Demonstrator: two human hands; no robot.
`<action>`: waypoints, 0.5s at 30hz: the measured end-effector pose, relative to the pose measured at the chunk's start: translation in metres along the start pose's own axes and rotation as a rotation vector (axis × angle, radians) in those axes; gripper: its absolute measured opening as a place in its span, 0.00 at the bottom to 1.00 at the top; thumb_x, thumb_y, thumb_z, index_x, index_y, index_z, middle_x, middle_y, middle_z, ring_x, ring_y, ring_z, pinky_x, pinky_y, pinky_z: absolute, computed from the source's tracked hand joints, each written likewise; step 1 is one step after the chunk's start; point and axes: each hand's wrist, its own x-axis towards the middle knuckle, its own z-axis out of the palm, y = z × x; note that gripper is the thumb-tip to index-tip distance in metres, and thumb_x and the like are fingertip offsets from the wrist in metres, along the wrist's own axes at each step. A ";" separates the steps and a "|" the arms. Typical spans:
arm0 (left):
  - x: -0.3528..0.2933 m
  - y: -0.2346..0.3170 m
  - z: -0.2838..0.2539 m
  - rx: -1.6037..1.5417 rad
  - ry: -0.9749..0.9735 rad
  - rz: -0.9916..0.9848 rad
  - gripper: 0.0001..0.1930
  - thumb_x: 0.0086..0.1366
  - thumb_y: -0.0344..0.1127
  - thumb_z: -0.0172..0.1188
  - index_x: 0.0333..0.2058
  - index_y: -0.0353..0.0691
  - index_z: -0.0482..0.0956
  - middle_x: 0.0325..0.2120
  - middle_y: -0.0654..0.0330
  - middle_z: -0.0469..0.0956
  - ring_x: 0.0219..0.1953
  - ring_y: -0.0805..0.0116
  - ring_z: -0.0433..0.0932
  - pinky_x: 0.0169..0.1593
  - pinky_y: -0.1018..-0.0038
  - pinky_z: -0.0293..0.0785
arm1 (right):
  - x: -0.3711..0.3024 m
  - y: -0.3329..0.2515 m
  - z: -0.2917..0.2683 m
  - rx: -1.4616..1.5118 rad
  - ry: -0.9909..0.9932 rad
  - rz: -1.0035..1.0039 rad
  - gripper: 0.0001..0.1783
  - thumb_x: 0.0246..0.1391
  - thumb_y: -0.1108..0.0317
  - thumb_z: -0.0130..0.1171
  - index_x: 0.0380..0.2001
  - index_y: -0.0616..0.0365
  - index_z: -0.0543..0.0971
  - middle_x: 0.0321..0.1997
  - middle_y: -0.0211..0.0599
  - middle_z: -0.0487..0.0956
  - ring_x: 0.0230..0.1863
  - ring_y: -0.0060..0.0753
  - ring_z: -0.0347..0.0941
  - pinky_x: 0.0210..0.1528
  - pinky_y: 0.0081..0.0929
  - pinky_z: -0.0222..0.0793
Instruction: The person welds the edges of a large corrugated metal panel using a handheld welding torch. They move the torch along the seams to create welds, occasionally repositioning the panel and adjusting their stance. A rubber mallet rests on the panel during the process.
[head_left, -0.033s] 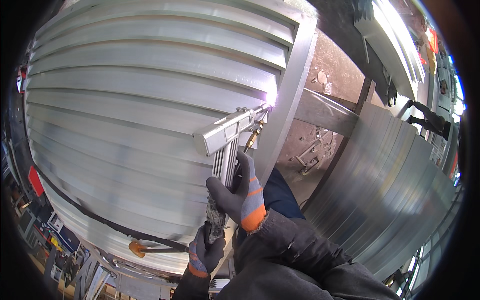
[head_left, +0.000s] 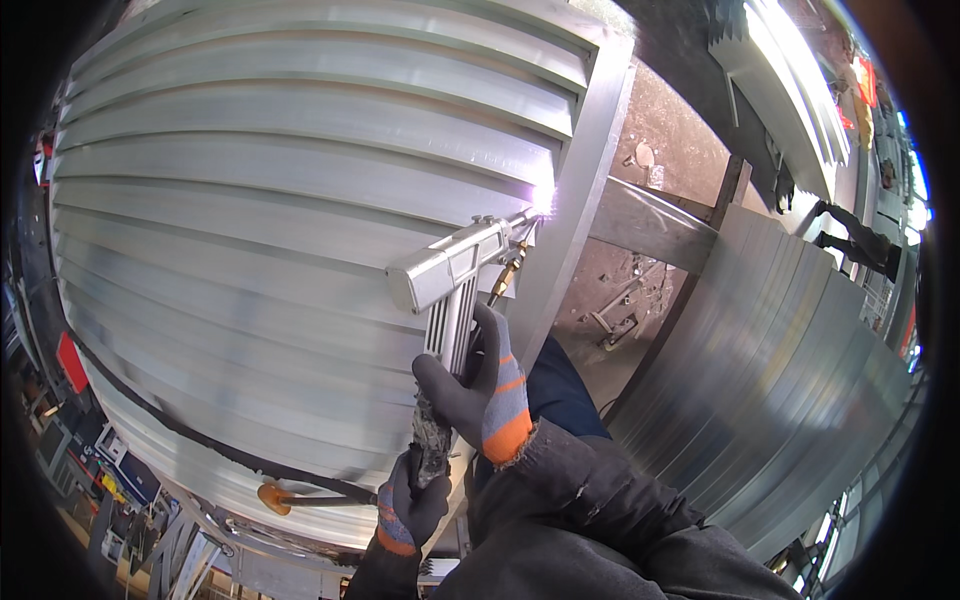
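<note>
My right hand (head_left: 480,390), in a dark glove with orange bands, grips the ribbed handle of a silver pistol-shaped welding gun (head_left: 455,272). Its nozzle points up and right at a bright white-violet glow (head_left: 545,200) where a slat meets the frame bar (head_left: 575,200) of a large slatted aluminium panel (head_left: 280,190). My left hand (head_left: 410,505), gloved the same way, holds the wrapped cable (head_left: 432,440) just below the handle. A thin brass wire tube (head_left: 505,272) runs beside the nozzle.
A second stack of aluminium slats (head_left: 790,370) leans at the right. A grey metal beam (head_left: 650,225) crosses bare ground with scattered bits. A black cable with an orange end (head_left: 272,497) hangs below the panel. Another person's dark sleeve (head_left: 850,235) shows far right.
</note>
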 end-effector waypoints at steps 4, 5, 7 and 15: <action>-0.003 -0.001 0.002 -0.020 0.011 0.035 0.12 0.59 0.29 0.61 0.42 0.37 0.73 0.25 0.60 0.78 0.24 0.70 0.77 0.29 0.72 0.73 | -0.003 0.002 0.000 0.020 -0.003 0.002 0.39 0.53 0.69 0.67 0.63 0.66 0.59 0.30 0.37 0.77 0.27 0.23 0.76 0.29 0.26 0.74; -0.003 -0.001 0.002 -0.038 0.017 0.062 0.08 0.60 0.27 0.58 0.38 0.37 0.72 0.22 0.63 0.75 0.20 0.75 0.74 0.23 0.75 0.70 | -0.003 0.003 0.000 0.024 -0.005 0.002 0.39 0.53 0.69 0.67 0.63 0.66 0.59 0.30 0.37 0.77 0.27 0.23 0.76 0.29 0.26 0.74; -0.003 0.000 0.003 -0.046 0.019 0.078 0.08 0.60 0.27 0.58 0.38 0.37 0.72 0.22 0.63 0.75 0.20 0.75 0.74 0.23 0.75 0.70 | -0.004 0.003 0.001 0.028 0.000 0.009 0.39 0.52 0.70 0.68 0.63 0.66 0.59 0.30 0.37 0.77 0.27 0.23 0.76 0.29 0.26 0.74; -0.008 -0.005 -0.003 -0.027 -0.024 -0.020 0.18 0.59 0.33 0.66 0.47 0.37 0.75 0.31 0.56 0.83 0.31 0.62 0.84 0.37 0.67 0.78 | -0.010 0.003 0.001 0.033 -0.012 0.022 0.39 0.52 0.69 0.68 0.62 0.67 0.60 0.31 0.35 0.76 0.27 0.21 0.74 0.28 0.25 0.73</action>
